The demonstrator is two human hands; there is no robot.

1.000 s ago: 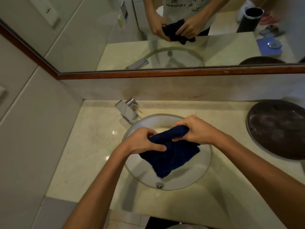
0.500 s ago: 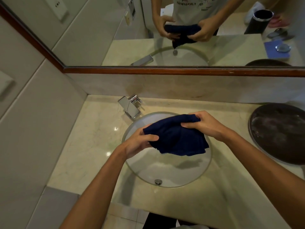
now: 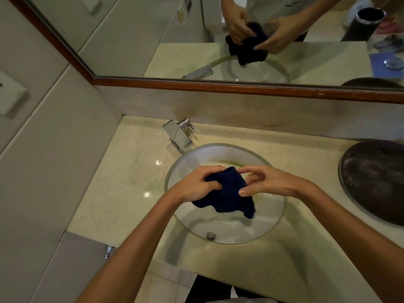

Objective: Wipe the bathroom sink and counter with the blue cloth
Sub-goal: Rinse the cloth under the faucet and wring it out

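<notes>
Over sink [image 3: 225, 154], both hands' fingers [image 3: 247, 192] bunch blue cloth [image 3: 227, 193].

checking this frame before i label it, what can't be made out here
- Head view: the part of the dark blue cloth under the left hand is covered by its fingers.
- Whether the cloth is wet or dry cannot be told.
- The round dark tray on the beige marble counter is cut off by the right edge.
- Shirt lettering in the wood-framed mirror is cut by the top edge.
- Part of the round glass sink bowl is hidden by hands and cloth.
</notes>
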